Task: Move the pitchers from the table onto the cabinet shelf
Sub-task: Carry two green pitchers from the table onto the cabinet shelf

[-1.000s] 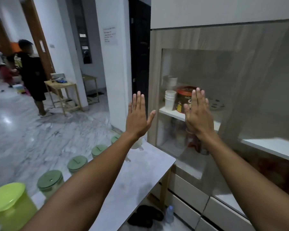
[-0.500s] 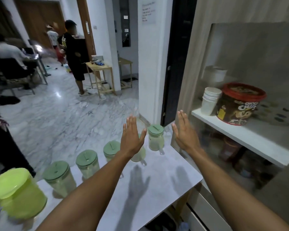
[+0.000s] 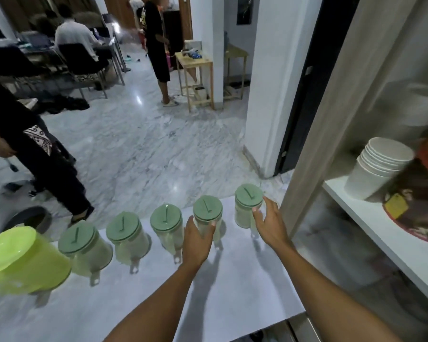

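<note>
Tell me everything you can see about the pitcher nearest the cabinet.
The end pitcher is a small, see-through plastic jug with a round sage-green lid bearing a raised tab. It stands upright at the right end of the row on the white table, apart from its neighbour. The right hand curls around its right side, thumb on the front.

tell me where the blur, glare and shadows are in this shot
Head view: the shelf contents at right, the paper cups and the red-lidded tub, are smeared by motion blur; bright glare spots sit on the marble floor; both forearms throw dark shadows on the table; straight edges bow from the wide-angle lens.
</note>
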